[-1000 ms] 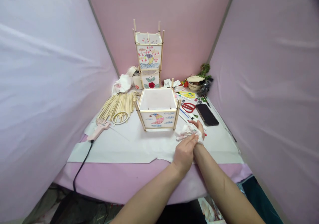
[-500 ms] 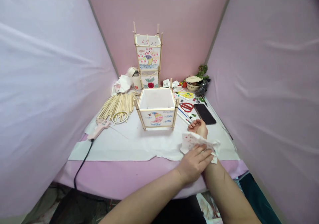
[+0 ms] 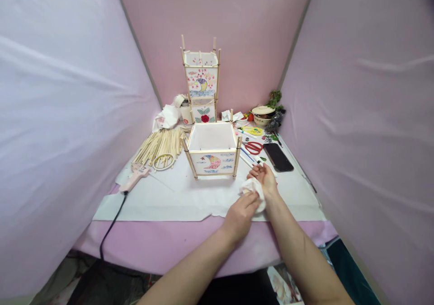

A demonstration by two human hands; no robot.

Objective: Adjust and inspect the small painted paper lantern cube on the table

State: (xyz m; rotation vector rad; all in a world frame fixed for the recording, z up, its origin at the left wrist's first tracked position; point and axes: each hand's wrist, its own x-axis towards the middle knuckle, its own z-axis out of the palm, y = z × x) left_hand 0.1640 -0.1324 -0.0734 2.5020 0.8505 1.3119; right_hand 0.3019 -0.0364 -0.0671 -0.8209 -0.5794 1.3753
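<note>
Tissue (image 3: 251, 188), white and crumpled, is lying between the two hands near the front edge of the table (image 3: 162, 246), just right of the middle. The left hand (image 3: 241, 213) is pressing its fingers onto the tissue from the near side, gripping it, while the right hand (image 3: 263, 178) is resting palm up with the fingers loosely curled and nothing clenched in them; the tissue is touching its wrist and the heel of its palm. Both forearms are reaching in from the bottom of the view.

Just beyond the hands, a square paper lantern frame (image 3: 213, 153) with wooden corner sticks is standing on a white paper sheet (image 3: 169, 201), its front panel showing a painted moon. Behind it, two more painted lanterns (image 3: 201, 86) are sitting stacked against the pink back wall. A bundle of wooden sticks (image 3: 161, 143) and a small ring are lying to the left, with a pink glue gun (image 3: 135, 175) near them, its black cord hanging off the table. To the right are lying red-handled scissors (image 3: 252, 147) and a dark phone (image 3: 278, 157), well clear of the tissue.
</note>
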